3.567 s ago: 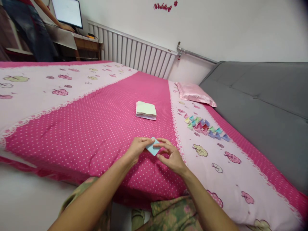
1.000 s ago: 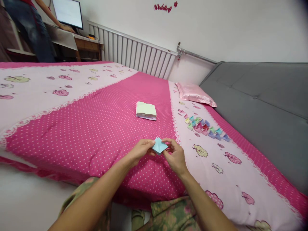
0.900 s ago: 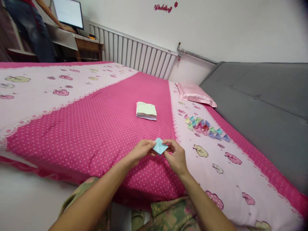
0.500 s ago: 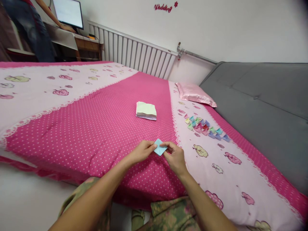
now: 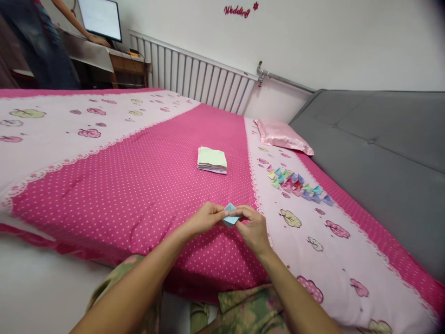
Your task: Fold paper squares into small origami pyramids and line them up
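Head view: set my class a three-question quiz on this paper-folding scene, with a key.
1. True or false: the left hand and right hand both have a grip on the blue paper.
2. The top of the stack of sheets is: A) pale yellowish, B) red, C) black.
3. On which side of that stack do the small folded pieces lie?
Key: 1 true; 2 A; 3 right.

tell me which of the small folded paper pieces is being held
The light blue piece, pinched between the left hand and right hand. The other folded pieces lie clustered farther right, on the pale strip of the bedspread.
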The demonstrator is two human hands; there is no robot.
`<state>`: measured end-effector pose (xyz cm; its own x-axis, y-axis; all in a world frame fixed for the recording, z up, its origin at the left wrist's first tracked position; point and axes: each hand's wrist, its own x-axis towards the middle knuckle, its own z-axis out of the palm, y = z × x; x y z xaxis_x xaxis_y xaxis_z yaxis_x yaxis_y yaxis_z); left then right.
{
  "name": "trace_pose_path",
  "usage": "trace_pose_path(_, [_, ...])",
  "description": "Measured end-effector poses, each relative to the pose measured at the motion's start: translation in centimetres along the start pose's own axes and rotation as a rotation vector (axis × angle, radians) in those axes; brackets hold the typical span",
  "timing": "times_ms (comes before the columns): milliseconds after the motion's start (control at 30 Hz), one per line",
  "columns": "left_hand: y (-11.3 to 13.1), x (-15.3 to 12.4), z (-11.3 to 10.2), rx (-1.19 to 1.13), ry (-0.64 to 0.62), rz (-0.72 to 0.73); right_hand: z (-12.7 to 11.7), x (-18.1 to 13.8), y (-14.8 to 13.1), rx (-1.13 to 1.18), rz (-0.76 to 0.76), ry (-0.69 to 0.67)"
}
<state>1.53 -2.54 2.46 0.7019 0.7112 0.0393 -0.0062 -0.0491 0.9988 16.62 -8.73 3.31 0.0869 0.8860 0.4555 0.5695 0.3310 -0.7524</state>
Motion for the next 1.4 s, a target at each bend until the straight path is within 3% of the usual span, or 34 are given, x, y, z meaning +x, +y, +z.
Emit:
trace_pose_path(233, [0.64,-0.3,0.09,-0.109,-0.029,-0.053,-0.21,0.08,-0.28,-0.157,-0.128,0.071])
trace_pose_path(400, [0.86,-0.5,0.23,-0.187,0.016,-0.079,-0.12,-0.04,-0.51,-0.135,-0.175,-0.049])
trace_pose_path(667, [1.0,-0.58,0.49,-0.315,0.166,-0.172,-0.13,-0.15,-0.44,-0.204,-0.238,-0.099])
trace_pose_path(933, [0.65,-0.41,0.26,-0.356,0.173,-0.197,-0.34,0.1,-0.56,-0.254,-0.27,-0.146])
trace_pose_path(1400, [0.51,-0.63,0.92,-0.293,0.129,-0.181,-0.28,0.07,-0.68,-0.294,-0.133,-0.133])
